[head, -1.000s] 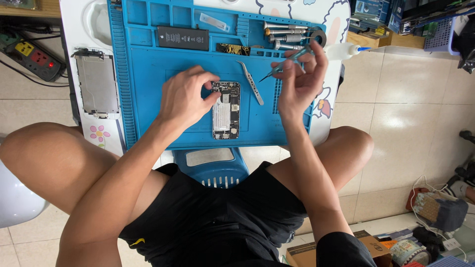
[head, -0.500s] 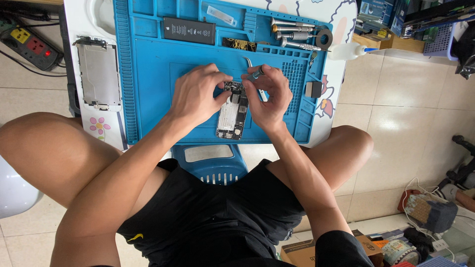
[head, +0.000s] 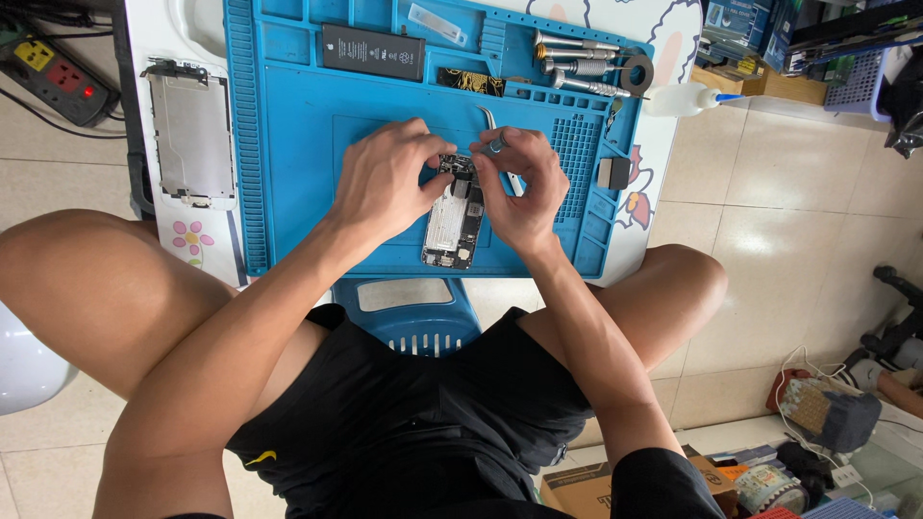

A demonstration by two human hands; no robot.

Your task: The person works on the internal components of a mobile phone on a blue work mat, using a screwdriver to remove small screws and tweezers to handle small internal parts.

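Phone (opened) on blue mat — both hands' fingers at top end.

**Changes since one second ago**

Right hand: was raised right of the opened phone, tweezers held aloft; now lowered onto the phone's upper end, tweezers gripped, tips hidden between the fingers. Left hand: fingertips now pinched at the same upper end, meeting the right hand; before, they were spread across it.
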